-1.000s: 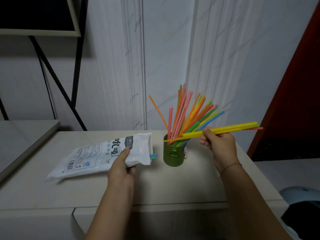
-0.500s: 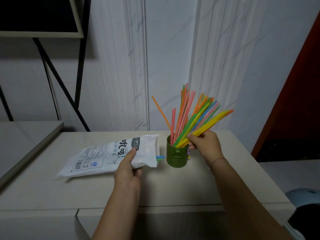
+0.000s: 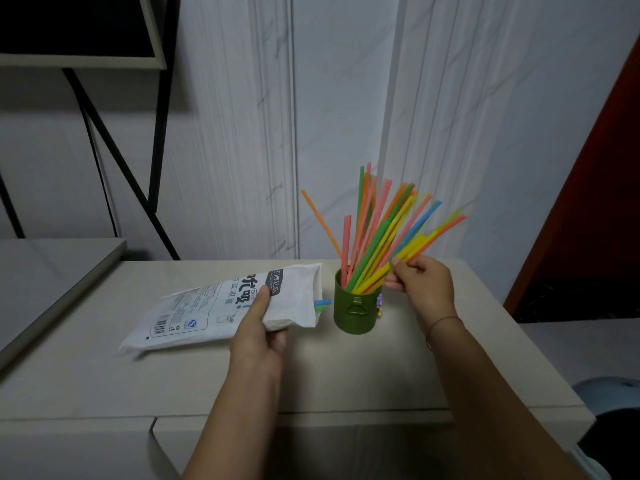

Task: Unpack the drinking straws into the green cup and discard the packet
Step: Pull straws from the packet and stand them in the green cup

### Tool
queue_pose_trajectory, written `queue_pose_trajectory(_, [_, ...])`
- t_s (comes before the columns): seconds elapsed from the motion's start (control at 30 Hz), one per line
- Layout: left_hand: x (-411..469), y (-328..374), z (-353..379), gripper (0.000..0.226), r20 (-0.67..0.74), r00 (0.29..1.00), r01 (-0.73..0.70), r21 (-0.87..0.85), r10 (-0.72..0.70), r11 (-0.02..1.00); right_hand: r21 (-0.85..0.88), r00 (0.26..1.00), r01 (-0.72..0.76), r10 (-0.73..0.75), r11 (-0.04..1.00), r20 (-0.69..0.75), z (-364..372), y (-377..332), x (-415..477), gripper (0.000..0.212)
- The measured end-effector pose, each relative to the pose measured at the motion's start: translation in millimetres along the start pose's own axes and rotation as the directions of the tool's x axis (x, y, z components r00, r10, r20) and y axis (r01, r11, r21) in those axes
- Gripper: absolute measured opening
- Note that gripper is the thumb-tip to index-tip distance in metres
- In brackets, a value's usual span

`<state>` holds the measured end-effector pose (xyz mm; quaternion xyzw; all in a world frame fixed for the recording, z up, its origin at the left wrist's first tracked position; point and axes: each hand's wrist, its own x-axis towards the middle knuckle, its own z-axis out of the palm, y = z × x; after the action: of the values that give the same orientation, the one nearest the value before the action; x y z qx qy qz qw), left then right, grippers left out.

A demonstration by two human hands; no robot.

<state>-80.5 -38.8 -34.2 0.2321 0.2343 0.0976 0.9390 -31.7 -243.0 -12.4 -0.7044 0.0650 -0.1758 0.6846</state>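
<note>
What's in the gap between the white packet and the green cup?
In the head view, blue and green straw tips poke from the packet toward the cup; under them is just bare table.

On the table (image 3: 346, 375) the packet (image 3: 207, 306) lies left of the cup (image 3: 353, 315), its mouth just beside it. The straws (image 3: 377, 237) stand in the cup, leaning right. Our left hand (image 3: 256, 337) holds the packet's near edge; our right hand (image 3: 426, 285) grips straws right of the cup.
</note>
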Motion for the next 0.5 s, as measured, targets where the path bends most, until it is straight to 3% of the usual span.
queue_pose_trajectory(0.27, [-3,1,0,0.034,0.042,0.999,-0.001,0.016,0.0,1.0,-0.1,0.997,-0.067,0.071,0.993,0.04,1,8,-4,0.021])
queue_pose_trajectory(0.37, [-3,1,0,0.031,0.051,0.999,-0.004,0.023,0.003,1.0,-0.115,0.99,-0.133,0.137,0.984,0.033,-2,8,-7,0.015])
queue_pose_trajectory(0.5, [-4,1,-1,0.03,0.047,0.999,-0.019,0.026,0.018,0.999,-0.159,0.952,-0.255,0.276,0.954,0.134,-4,5,-17,0.025])
